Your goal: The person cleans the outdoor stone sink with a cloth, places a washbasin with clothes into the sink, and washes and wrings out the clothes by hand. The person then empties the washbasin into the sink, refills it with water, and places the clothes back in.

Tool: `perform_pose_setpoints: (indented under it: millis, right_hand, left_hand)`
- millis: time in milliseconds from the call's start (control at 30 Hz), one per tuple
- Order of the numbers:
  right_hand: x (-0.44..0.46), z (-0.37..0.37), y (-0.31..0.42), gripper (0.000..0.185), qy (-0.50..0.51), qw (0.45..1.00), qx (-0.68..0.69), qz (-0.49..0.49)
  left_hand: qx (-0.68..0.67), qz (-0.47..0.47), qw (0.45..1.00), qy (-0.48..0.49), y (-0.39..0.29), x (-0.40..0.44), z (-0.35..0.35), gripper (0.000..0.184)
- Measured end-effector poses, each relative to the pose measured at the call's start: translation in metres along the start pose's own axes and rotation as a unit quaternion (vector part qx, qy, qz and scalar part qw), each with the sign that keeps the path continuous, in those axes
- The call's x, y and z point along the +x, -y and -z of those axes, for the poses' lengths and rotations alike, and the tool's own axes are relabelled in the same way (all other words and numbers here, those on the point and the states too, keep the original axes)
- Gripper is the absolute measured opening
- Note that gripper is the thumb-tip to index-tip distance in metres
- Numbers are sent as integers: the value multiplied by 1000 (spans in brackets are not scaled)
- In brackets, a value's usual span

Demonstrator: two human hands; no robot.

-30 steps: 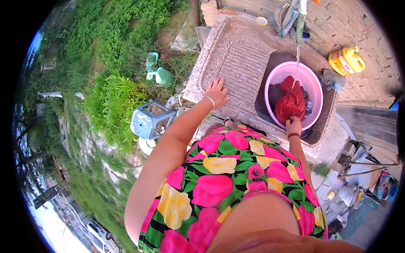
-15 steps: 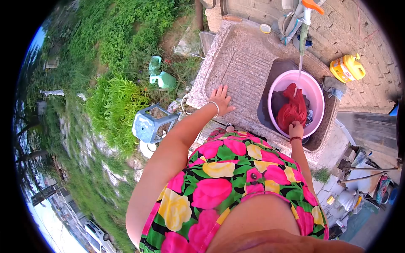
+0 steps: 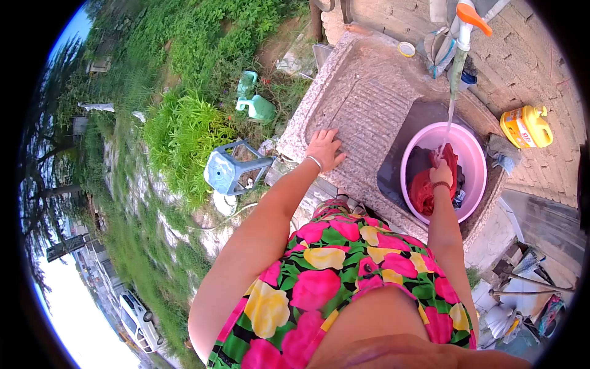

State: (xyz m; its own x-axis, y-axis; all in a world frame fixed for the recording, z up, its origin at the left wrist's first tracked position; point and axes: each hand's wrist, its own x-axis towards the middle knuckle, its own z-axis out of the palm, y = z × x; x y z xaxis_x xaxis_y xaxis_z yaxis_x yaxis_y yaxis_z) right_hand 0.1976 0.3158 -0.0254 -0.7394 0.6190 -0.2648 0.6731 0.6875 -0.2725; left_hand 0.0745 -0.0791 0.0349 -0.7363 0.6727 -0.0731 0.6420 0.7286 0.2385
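Note:
My left hand [image 3: 326, 149] lies flat, fingers spread, on the near-left edge of the stone sink [image 3: 294, 134], beside its ribbed washboard [image 3: 375, 101]. My right hand [image 3: 440, 173] is inside a pink basin [image 3: 407, 161] in the sink well, its fingers closed on a wet red cloth [image 3: 421, 192]. Dark cloth [image 3: 418, 158] lies beside the red one. From the tap [image 3: 464, 37], with its orange handle, a green hose [image 3: 456, 72] hangs down, and water runs from it into the basin onto the red cloth near my fingers.
A yellow jug [image 3: 527, 126] and a grey rag [image 3: 504, 151] sit right of the basin. A round lid [image 3: 406, 49] lies on the sink's back edge. On the left are a blue-grey stool [image 3: 236, 167], a green plastic container [image 3: 258, 108] and plants. Assorted clutter [image 3: 522, 301] lies at lower right.
My right hand has moved from the near end of the red cloth further into the basin, towards the running water. The cloth now bunches nearer the basin's front. My left hand stays on the sink edge.

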Motion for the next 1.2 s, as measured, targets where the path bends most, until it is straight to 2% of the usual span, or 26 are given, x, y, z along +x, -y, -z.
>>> perform_pose_setpoints:
  millis: [67,133,167,200,233,267,300,367,467,533,567,633,733,833,933,967,1033,1100,1200]
  right_hand:
    - [2,1,-23,24,-45,997,56,26]
    - [-2,4,-52,17,-179,976,125,11]
    - [-8,12,-66,19,-189,967,159,-66]
    - [-15,20,-80,22,-234,950,181,-96]
    - [-14,12,-108,25,-252,926,210,-185]
    - [-28,21,-114,25,-250,930,177,-203]
    - [-49,52,-85,25,-183,950,121,-221]
    - [-52,40,-88,29,-185,974,-53,-116]
    - [-49,28,-52,32,-236,969,-35,61]
    - [-39,17,-20,32,-215,963,-18,164]
    - [-34,12,-4,36,-166,970,-25,175]
    - [-33,-2,18,38,-88,983,-124,102]
    - [-19,-3,28,39,-37,984,-160,64]
    - [4,-13,-2,27,4,996,-77,37]
    - [5,-11,-49,23,-149,972,180,16]
    - [5,-11,-71,24,-201,954,220,25]
    - [-12,11,-92,25,-240,944,219,-65]
    - [-35,36,-94,24,-184,956,153,-169]
    - [-49,44,-86,26,-152,973,-105,-142]
  left_hand:
    - [2,6,1000,4,0,-2,1,41]
    - [-1,8,1000,2,-2,3,3,41]
    - [-4,9,1000,3,-2,2,4,40]
    - [-5,10,1000,5,-2,1,4,40]
    - [-1,12,1000,5,-2,0,3,40]
    - [5,14,1000,3,-2,0,2,40]
    - [10,16,1000,1,-2,1,1,40]
    - [10,14,1000,2,-2,1,1,39]
    - [3,12,1000,-6,-1,0,0,39]
    - [-5,13,1000,-12,-1,1,0,38]
    - [-9,14,1000,-11,-2,1,2,38]
    - [-16,15,1000,-10,-1,0,2,38]
    - [-25,15,1000,-11,-1,1,3,39]
    - [-11,20,1000,-4,-2,0,4,39]
    - [-17,17,1000,1,0,1,2,39]
    - [-14,18,1000,1,0,0,3,39]
    - [-12,18,1000,5,0,0,3,39]
    - [-15,17,1000,-1,0,-1,2,39]
    - [-18,14,1000,-16,1,0,1,39]
